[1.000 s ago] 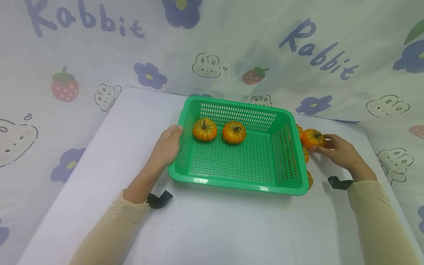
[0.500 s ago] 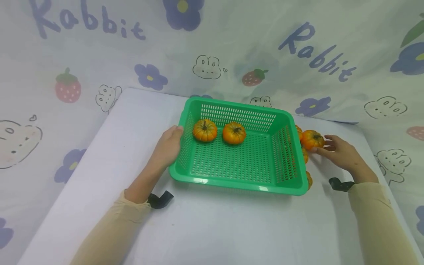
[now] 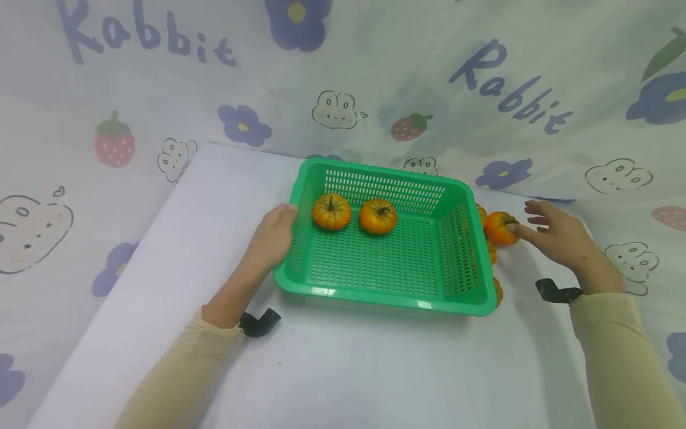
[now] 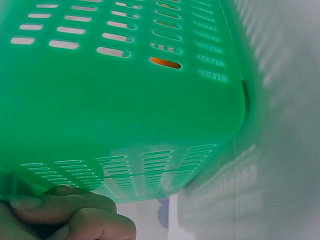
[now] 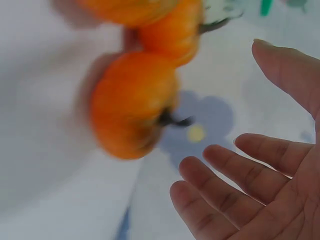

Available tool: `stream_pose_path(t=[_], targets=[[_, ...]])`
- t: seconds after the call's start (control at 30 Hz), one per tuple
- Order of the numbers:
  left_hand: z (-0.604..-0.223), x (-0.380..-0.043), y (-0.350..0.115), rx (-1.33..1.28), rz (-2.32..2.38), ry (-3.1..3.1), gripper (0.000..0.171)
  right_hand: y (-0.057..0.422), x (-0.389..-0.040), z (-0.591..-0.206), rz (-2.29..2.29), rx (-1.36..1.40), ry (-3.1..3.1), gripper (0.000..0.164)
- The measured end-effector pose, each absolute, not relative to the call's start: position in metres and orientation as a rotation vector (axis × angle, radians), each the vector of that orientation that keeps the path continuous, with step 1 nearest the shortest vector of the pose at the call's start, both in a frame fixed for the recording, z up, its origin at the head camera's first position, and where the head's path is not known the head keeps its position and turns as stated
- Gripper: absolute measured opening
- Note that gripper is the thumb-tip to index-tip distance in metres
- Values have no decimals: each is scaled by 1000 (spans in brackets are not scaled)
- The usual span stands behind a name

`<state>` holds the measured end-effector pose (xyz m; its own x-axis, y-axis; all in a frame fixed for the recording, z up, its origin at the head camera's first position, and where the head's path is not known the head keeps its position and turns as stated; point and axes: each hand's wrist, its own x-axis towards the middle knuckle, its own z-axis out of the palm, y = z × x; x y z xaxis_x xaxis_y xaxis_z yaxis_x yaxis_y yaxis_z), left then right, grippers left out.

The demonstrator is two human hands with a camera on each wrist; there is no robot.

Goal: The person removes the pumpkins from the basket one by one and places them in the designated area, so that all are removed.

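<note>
Nearest are two tan sleeves [image 3: 177,369], with a black device [image 3: 259,323] at the left wrist and another black device [image 3: 557,292] at the right. Between them lies the white surface [image 3: 375,369]. Beyond that, the long near side of a green basket [image 3: 383,301] faces the person; its base is mostly out of sight, so I cannot tell whether all of it touches the surface.

The left hand [image 3: 272,235] has its grip on the basket's left end, fingers curled at the rim. Off the basket's right side, a near pumpkin [image 3: 499,292] and a middle pumpkin [image 3: 491,253] peek out, partly hidden by the wall.

A little farther, the right hand [image 3: 560,238] has its grip slack, fingers apart and nearly straight, just beside an outer pumpkin [image 3: 499,228]. In the right wrist view a gap shows between them, and this pumpkin's dark stem points sideways. Next to it, a back pumpkin [image 3: 481,215] shows past the rim.

Inside the basket, toward its far left, sit a left pumpkin [image 3: 331,213] and a right pumpkin [image 3: 378,216], close but apart, stems up. Behind everything hangs a pale cloth [image 3: 375,65] printed with rabbits, strawberries and purple flowers.
</note>
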<state>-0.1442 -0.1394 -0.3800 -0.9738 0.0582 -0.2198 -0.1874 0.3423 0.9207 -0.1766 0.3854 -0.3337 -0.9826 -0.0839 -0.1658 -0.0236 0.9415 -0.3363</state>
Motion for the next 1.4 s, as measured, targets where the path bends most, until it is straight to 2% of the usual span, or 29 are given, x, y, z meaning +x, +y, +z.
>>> stream_pose_path(t=[0.37, 0.63, 1.4], targets=[[-384, -145, -141, -115, 1680, 2400, 53, 323, -174, -294, -494, -294, 2965, 84], [-384, -145, -141, -113, 1680, 2411, 52, 284, -176, -279, -520, -453, 2941, 81], [-384, -143, -140, -96, 1712, 2406, 50, 208, -208, -293, -478, -708, 2740, 86]])
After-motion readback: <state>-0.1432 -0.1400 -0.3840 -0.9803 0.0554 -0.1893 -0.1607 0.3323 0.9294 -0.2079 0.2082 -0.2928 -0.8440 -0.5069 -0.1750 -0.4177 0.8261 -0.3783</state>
